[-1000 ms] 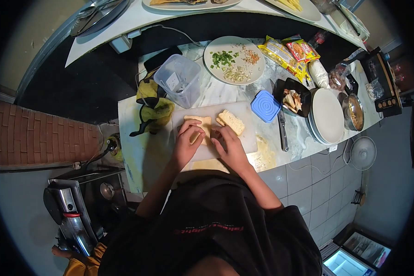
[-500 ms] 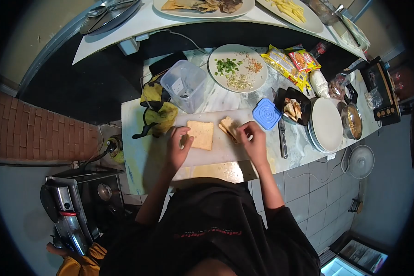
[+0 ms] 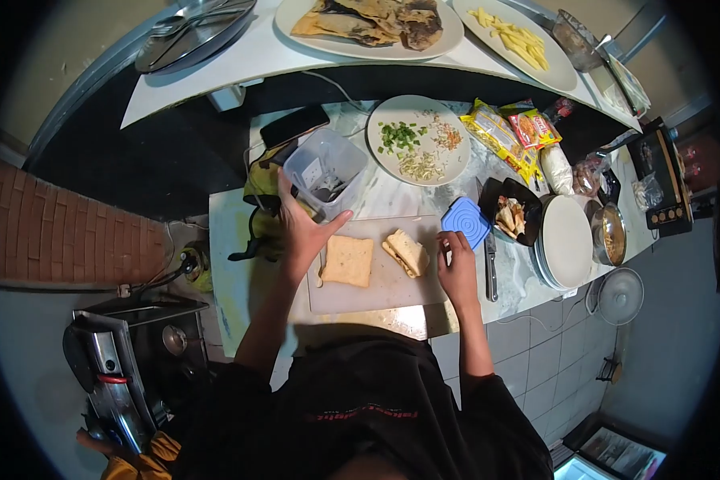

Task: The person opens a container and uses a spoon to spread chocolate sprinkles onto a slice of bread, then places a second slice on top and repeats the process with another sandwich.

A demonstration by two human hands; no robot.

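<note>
My left hand (image 3: pixel 302 240) is at the near left side of a clear plastic container (image 3: pixel 325 174), thumb and fingers spread wide; whether it touches the container is unclear. Inside the container lies metal cutlery. My right hand (image 3: pixel 458 272) is beside the near edge of a blue lid (image 3: pixel 466 222), its fingers bent, with a gap between thumb and fingers and nothing visible in them. Between the hands, on a white cutting board (image 3: pixel 380 298), lie a flat slice of bread (image 3: pixel 347 261) and a filled, folded piece of bread (image 3: pixel 406 254).
Beyond the board is a plate (image 3: pixel 382 164) of chopped greens. On the right are a knife (image 3: pixel 491 276), a black bowl (image 3: pixel 524 190), stacked plates (image 3: pixel 568 240), a metal bowl (image 3: pixel 612 236) and yellow packets (image 3: pixel 500 140). A phone (image 3: pixel 294 126) lies behind the container.
My left hand has moved up from the bread slice to the container, its fingers spreading. My right hand has left the folded bread and moved right, near the blue lid. The view has shifted slightly.
</note>
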